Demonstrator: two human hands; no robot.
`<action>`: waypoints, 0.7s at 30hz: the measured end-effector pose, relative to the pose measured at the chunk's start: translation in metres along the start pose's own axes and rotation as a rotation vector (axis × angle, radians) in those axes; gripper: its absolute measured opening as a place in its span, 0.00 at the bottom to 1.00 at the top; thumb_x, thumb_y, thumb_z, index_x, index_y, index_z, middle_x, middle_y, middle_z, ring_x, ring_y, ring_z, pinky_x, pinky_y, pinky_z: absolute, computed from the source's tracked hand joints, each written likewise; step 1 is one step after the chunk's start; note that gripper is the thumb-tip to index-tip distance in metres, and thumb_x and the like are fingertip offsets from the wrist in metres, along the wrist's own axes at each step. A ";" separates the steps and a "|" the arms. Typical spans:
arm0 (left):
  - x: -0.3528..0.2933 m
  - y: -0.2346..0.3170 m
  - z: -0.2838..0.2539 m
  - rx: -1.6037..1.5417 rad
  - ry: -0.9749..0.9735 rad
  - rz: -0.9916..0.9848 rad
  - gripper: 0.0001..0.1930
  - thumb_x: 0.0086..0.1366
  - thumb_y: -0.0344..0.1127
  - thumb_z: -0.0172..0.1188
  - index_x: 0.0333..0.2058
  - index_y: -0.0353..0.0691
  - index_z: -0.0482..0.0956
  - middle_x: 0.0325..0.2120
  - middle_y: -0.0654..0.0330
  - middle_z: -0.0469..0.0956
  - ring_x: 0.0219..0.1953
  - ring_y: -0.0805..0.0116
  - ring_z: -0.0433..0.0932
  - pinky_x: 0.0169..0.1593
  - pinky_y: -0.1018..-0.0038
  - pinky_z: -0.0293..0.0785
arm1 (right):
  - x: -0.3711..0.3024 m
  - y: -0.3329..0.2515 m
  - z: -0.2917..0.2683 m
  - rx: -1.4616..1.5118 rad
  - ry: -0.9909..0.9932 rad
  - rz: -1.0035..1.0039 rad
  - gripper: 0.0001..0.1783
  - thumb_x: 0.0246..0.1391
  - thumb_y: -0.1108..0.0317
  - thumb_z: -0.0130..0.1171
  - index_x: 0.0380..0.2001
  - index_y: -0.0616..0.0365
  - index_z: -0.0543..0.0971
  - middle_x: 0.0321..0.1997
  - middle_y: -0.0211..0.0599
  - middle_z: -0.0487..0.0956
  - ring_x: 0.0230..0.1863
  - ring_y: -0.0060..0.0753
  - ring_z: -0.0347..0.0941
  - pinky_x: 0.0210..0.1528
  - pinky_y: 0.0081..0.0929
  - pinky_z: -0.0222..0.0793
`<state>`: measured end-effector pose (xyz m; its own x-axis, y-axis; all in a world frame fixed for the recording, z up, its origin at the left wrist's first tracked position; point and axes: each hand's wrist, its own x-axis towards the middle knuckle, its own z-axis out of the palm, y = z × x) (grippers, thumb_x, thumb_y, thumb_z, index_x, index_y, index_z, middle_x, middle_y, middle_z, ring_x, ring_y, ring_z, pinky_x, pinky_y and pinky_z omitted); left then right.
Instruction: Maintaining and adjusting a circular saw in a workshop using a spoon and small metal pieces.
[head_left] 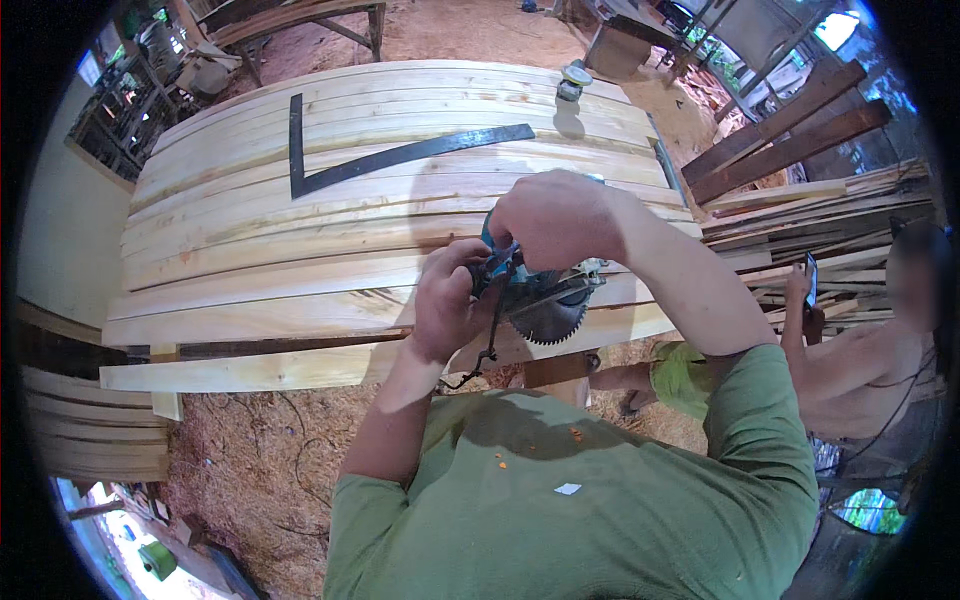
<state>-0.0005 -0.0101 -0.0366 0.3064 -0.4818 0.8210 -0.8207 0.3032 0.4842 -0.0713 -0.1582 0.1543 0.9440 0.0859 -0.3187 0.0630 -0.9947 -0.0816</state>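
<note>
A circular saw with a toothed round blade and blue housing sits over the near planks, its blade bare towards me. My left hand is closed around the saw's near left part, where a dark cord hangs down. From above, my right hand curls over the blue body, hiding most of it; its fingertips lie close to my left fingers. Beneath the saw are pale wooden planks, laid side by side as a broad table-like surface. The nearest plank stands slightly apart from the others.
A black metal square lies across the far planks. Near the far right corner stands a small power tool. Another person holding a phone is at the right, beside stacked boards. Sawdust covers the ground.
</note>
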 end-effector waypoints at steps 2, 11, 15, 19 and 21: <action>0.003 0.003 0.001 0.012 0.038 -0.001 0.21 0.54 0.23 0.75 0.42 0.41 0.73 0.42 0.50 0.82 0.38 0.50 0.84 0.40 0.61 0.81 | 0.001 -0.005 -0.007 -0.046 -0.075 0.031 0.13 0.41 0.71 0.60 0.33 0.53 0.88 0.33 0.47 0.86 0.42 0.54 0.84 0.46 0.47 0.78; 0.002 0.003 0.003 0.070 0.063 -0.013 0.17 0.50 0.24 0.76 0.35 0.38 0.75 0.39 0.53 0.84 0.37 0.49 0.83 0.42 0.57 0.77 | 0.013 -0.012 -0.011 -0.128 -0.176 0.057 0.12 0.42 0.71 0.61 0.32 0.53 0.88 0.34 0.48 0.87 0.42 0.54 0.84 0.45 0.46 0.78; 0.004 0.005 0.000 0.065 0.066 0.035 0.19 0.51 0.25 0.76 0.37 0.40 0.75 0.39 0.54 0.85 0.37 0.50 0.83 0.42 0.57 0.76 | 0.010 -0.015 -0.013 -0.090 -0.175 0.022 0.12 0.43 0.71 0.61 0.32 0.54 0.88 0.34 0.49 0.87 0.42 0.54 0.84 0.46 0.46 0.78; 0.006 0.012 -0.005 0.079 0.053 -0.019 0.19 0.51 0.25 0.76 0.39 0.42 0.76 0.38 0.56 0.85 0.36 0.53 0.84 0.41 0.58 0.75 | 0.005 -0.021 -0.007 -0.124 -0.083 0.020 0.11 0.44 0.71 0.61 0.31 0.57 0.88 0.34 0.51 0.86 0.41 0.56 0.84 0.47 0.46 0.79; 0.007 0.010 -0.006 0.065 0.029 0.007 0.18 0.53 0.25 0.75 0.39 0.43 0.77 0.38 0.57 0.85 0.36 0.55 0.84 0.42 0.59 0.75 | 0.003 -0.020 -0.005 -0.136 -0.056 0.007 0.11 0.44 0.71 0.61 0.31 0.58 0.88 0.33 0.52 0.86 0.41 0.56 0.84 0.47 0.46 0.79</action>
<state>-0.0040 -0.0058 -0.0242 0.3133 -0.4554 0.8334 -0.8525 0.2519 0.4581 -0.0680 -0.1388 0.1601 0.9252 0.0779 -0.3713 0.1031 -0.9935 0.0487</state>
